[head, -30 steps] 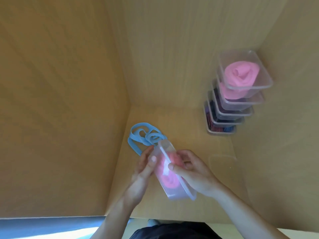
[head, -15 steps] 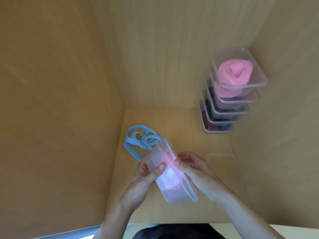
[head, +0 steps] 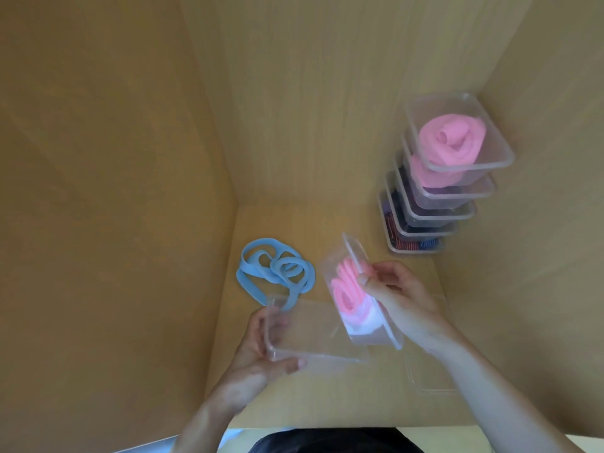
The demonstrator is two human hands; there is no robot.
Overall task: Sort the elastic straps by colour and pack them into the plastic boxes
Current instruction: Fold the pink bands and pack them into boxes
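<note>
Our right hand (head: 402,299) grips the tilted box (head: 369,328), pink strap (head: 346,294) inside. Our left hand (head: 255,358) holds an empty box (head: 310,331) beside it. Tip it further and the roll likely spills toward the blue strap (head: 277,266).

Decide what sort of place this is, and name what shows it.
Probably a small packing station walled by plain wooden panels. A stack of clear plastic boxes holding rolled straps stands in the right corner, and a loose blue strap lies on the surface.
</note>
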